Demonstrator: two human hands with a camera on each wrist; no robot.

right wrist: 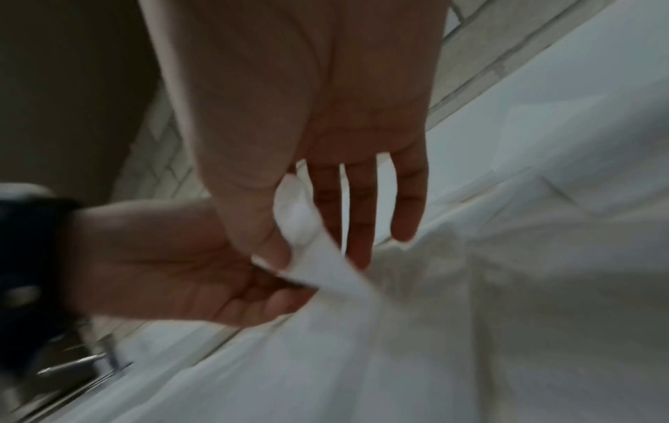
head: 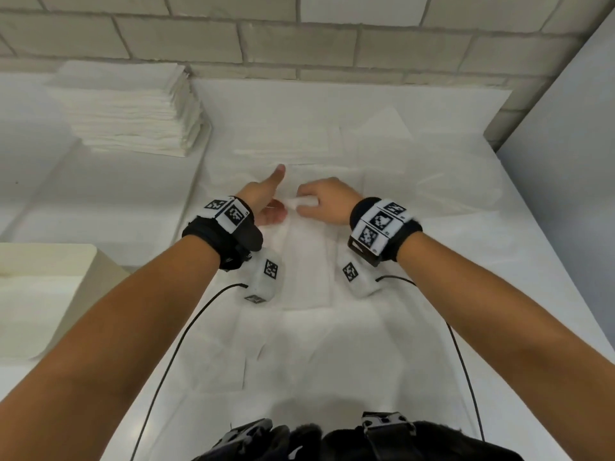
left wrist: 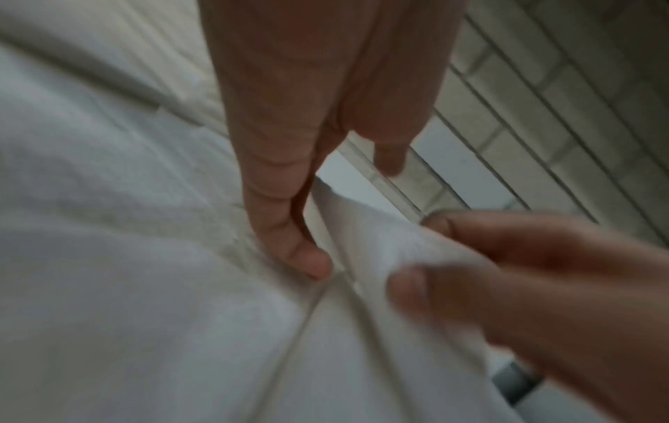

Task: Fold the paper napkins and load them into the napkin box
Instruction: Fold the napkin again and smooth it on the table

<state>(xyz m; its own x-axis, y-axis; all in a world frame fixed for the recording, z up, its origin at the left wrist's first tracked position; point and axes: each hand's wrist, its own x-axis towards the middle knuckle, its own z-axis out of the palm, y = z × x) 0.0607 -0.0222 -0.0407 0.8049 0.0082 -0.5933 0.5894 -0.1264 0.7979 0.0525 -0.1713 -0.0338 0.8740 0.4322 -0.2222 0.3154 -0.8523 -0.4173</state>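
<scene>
A white paper napkin (head: 307, 261) lies spread on the white table between my wrists. My right hand (head: 309, 202) pinches a raised fold of this napkin (right wrist: 304, 226) between thumb and forefinger, lifting it off the surface. My left hand (head: 271, 211) is just to the left, thumb pointing away from me. One straight fingertip (left wrist: 311, 263) presses the napkin (left wrist: 380, 246) down beside the lifted fold. A cream box (head: 50, 261) stands at the left edge, with white paper in it.
A tall stack of white napkins (head: 129, 108) sits at the back left against the brick wall (head: 299, 38). More flat napkins (head: 366, 144) lie spread beyond my hands. A pale panel (head: 565, 128) bounds the table on the right. Cables trail from both wrists.
</scene>
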